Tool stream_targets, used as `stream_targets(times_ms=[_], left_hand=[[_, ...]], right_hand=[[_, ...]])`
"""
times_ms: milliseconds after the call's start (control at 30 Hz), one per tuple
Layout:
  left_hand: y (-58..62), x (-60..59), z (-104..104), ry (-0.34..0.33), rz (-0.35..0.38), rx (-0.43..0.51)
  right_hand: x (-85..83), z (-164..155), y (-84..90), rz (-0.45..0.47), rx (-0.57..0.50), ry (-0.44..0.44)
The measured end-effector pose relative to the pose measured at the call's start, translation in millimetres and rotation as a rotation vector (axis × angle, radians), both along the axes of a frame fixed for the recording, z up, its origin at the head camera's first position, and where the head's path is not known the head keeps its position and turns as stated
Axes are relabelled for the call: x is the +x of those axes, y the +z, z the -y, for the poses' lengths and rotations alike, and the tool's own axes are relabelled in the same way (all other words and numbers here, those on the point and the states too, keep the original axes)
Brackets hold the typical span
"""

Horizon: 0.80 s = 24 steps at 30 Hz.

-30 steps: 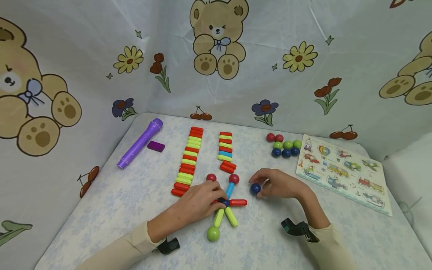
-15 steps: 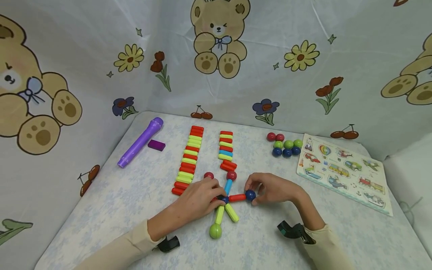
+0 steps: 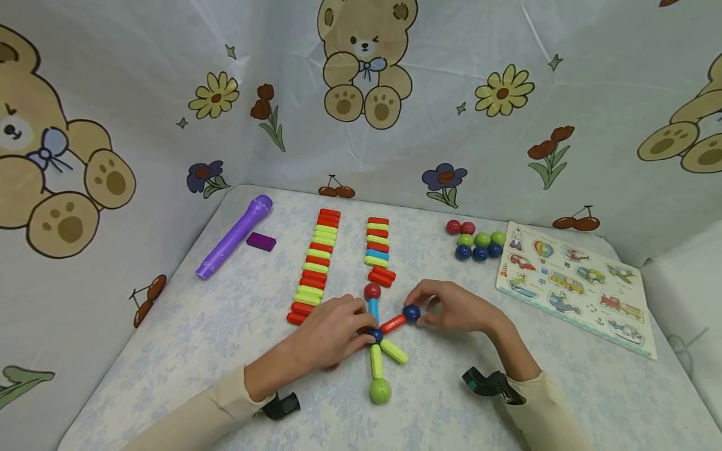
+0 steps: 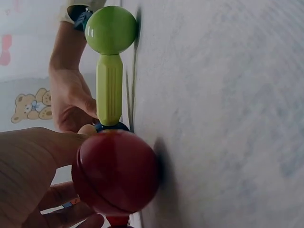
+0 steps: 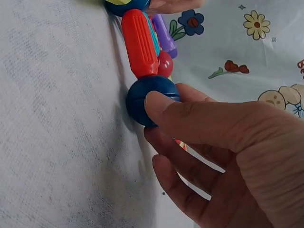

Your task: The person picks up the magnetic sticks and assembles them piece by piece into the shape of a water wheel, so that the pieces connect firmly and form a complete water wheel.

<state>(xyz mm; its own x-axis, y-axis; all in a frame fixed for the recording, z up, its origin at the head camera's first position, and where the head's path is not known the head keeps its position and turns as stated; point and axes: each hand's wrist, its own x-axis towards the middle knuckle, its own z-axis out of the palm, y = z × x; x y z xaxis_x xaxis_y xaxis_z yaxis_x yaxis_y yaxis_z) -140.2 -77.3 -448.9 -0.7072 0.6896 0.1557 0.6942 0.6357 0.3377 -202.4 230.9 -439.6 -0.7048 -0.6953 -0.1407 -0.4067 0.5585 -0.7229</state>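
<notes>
My right hand (image 3: 457, 308) has swung its pinched blue ball (image 3: 411, 312) and red stick (image 3: 393, 324) upward, left hand (image 3: 333, 332) clenched on the hub (image 3: 375, 335).

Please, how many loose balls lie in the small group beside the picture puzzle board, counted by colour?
Red balls: 2
Green balls: 3
Blue balls: 3
Total: 8
</notes>
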Motion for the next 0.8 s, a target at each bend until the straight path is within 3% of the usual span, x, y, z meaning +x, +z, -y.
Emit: stream_targets(times_ms=[200, 367, 433, 533, 667, 800], left_hand=[[0.8, 2.7, -3, 0.001, -0.037, -0.040], [1.3, 3.9, -3, -0.026, -0.073, -0.083], [0.9, 4.0, -3, -0.031, -0.080, -0.089], [0.5, 4.0, -3, -0.030, -0.076, -0.088], [-0.3, 3.8, -2, -0.030, -0.073, -0.077], [-1.3, 4.2, -2, -0.029, -0.084, -0.052]], right_hand=[[-6.0, -12, -2.4, -0.070, -0.010, -0.090], [-18.9, -33, -13.2, -0.334, 0.025, -0.320], [-24.8, -41, -19.6, -0.474, 0.040, -0.377], [-28.8, -49, -23.2, -0.573, 0.118, -0.434], [-28.5, -52, -20.7, -0.548, 0.199, -0.498], [-28.6, -55, -20.4, -0.522, 0.194, -0.557]])
